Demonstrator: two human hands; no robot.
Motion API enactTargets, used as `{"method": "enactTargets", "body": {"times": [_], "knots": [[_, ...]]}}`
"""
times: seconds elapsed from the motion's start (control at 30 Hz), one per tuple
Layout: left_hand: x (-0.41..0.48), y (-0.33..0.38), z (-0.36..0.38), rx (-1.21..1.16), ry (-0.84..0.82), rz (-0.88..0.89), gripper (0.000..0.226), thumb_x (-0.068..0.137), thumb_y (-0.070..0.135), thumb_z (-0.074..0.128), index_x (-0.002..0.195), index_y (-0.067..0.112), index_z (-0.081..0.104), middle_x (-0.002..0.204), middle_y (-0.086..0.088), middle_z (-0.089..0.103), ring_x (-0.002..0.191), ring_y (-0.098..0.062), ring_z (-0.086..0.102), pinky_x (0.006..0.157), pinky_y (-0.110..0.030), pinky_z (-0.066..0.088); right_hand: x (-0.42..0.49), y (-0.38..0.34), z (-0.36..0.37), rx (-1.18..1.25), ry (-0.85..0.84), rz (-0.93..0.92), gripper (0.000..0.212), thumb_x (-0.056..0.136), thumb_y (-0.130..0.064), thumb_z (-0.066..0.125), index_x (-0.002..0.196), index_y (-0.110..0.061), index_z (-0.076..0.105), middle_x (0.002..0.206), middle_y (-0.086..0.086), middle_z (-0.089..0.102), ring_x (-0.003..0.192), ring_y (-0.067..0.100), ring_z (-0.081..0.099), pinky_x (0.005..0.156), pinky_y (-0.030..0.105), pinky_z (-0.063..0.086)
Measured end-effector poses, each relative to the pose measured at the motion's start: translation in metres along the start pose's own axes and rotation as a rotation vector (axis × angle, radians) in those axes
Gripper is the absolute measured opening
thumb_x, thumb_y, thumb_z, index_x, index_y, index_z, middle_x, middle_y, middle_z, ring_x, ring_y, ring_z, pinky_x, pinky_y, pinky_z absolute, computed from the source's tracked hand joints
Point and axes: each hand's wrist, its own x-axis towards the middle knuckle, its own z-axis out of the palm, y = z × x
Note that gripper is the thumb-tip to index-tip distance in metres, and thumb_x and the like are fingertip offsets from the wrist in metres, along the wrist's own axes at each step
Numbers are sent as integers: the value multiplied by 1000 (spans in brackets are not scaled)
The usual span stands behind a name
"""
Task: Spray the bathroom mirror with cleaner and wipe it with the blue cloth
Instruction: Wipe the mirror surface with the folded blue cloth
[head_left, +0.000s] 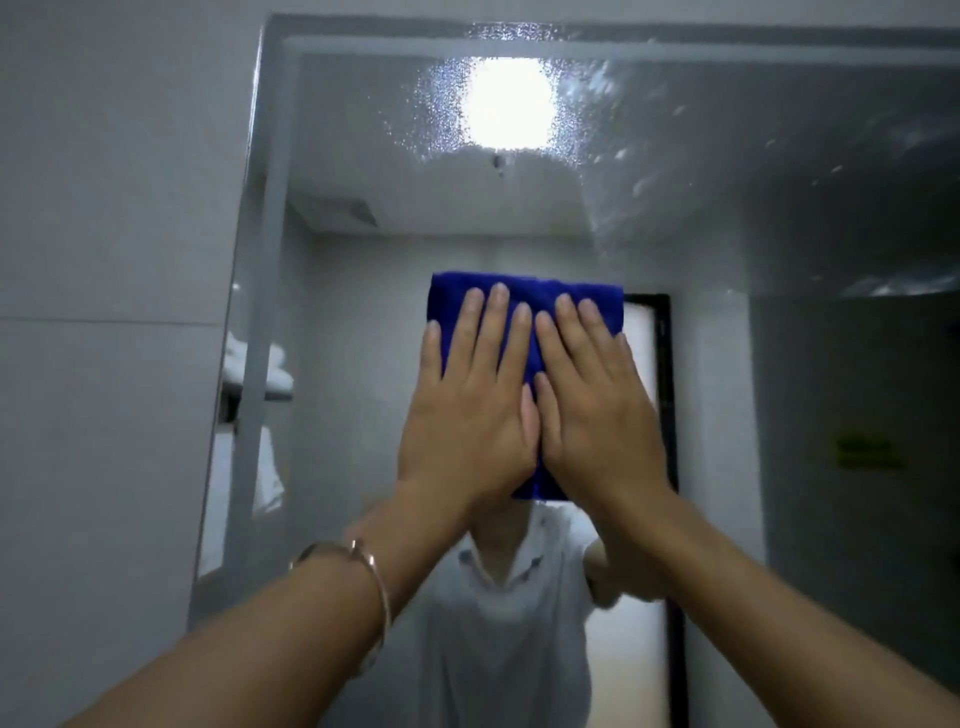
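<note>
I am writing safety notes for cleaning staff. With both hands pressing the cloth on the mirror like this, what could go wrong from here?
1. The left hand and right hand press the blue cloth with straight fingers and do not grip it, so it may slip down if the pressure eases.
2. Above the cloth, spray droplets cover the mirror. They may run or dry into streaks.
3. The bracelet might knock the mirror.
</note>
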Motion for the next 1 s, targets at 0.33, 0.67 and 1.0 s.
{"method": "enactTargets", "body": {"times": [0.33, 0.67, 1.0], "knots": [[-23, 22, 2, 10, -136, 60, 64, 87, 33, 27, 143, 2, 24, 151, -19, 25, 140, -34, 21, 109, -58, 21, -36, 17, -17, -83, -138, -118, 50, 95, -26, 34, 140, -3, 38, 147, 17, 38, 139, 29, 31, 112, 46, 29], [102, 46, -3, 44, -64, -55, 60, 96, 34, 17, 149, 13, -4, 157, -8, -9, 144, -24, -10, 114, -47, -4, 79, 79, -33, -140, -158, -39, 56, 97, -31, 24, 149, -10, 23, 157, 9, 19, 146, 21, 12, 116, 35, 6], [100, 43, -2, 28, -33, -66, 62, 94, 34, 20, 150, 14, -1, 158, -9, -7, 144, -24, -10, 114, -46, -5, 78, 78, -33, -98, -173, -62, 56, 96, -30, 25, 148, -9, 26, 156, 9, 21, 146, 21, 13, 117, 37, 8]]}}
